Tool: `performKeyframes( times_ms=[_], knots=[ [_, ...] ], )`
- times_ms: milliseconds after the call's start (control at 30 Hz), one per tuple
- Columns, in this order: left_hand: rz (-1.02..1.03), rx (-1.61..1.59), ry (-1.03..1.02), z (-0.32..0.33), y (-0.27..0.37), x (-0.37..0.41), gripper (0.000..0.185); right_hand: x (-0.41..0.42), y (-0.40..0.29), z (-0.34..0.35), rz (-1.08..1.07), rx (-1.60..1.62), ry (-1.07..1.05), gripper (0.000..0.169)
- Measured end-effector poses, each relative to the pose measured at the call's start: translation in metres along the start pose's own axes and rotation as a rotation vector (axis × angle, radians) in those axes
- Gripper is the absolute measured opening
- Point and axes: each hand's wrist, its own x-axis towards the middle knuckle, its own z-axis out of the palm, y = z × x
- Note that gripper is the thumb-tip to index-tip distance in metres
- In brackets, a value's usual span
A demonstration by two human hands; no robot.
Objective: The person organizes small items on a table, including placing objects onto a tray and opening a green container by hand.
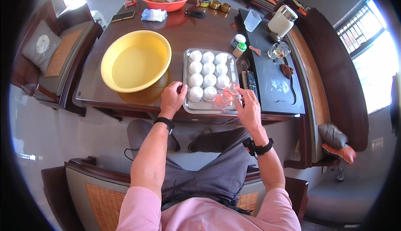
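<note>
A metal tray [210,109] lies on the wooden table before me, holding rows of small white cups [209,80] that look turned upside down. At its near right corner, several small clear glasses with red patterning [224,98] sit close together. The fingertips of my right hand [249,107] are at the rightmost glass; whether they grip it is unclear. My left hand [172,99] rests by the tray's left rim, fingers curled and thumb at the edge. Its hold on the rim cannot be made out. Left of the tray stands a yellow basin [136,63].
A red basin [167,3] with cloth, a tissue pack [154,15] and a phone [122,16] lie at the far side. Remote controls [250,81], eyeglasses [245,64] and two small containers [239,45] flank the tray. A dark tea tray [275,99] carries a kettle [283,21] and glassware [278,50].
</note>
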Motion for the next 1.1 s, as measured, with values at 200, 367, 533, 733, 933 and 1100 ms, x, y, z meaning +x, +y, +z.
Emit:
performKeyframes(
  times_ms=[200, 367, 533, 733, 933, 1100],
  knots=[
    [-0.043, -0.024, -0.026, 0.002, 0.000, 0.001, 0.029, 0.016, 0.026, 0.006, -0.100, -0.032, -0.078, 0.061],
    [-0.008, -0.025, -0.024, 0.003, 0.002, 0.003, 0.028, 0.025, 0.036, 0.011, -0.136, -0.083, -0.112, 0.046],
    [-0.005, 0.001, -0.021, 0.000, 0.003, 0.001, 0.030, 0.013, 0.007, 0.003, -0.206, -0.165, -0.085, 0.047],
    [0.003, 0.002, -0.020, -0.001, 0.001, 0.001, 0.032, 0.014, 0.001, 0.011, -0.297, -0.278, -0.163, 0.050],
    [-0.011, 0.006, -0.023, -0.002, 0.004, 0.000, 0.031, 0.023, -0.018, -0.013, -0.337, -0.316, -0.229, 0.050],
    [-0.015, 0.001, -0.003, -0.001, -0.001, 0.002, 0.032, 0.038, -0.039, -0.007, -0.297, -0.245, -0.159, 0.052]
  ],
)
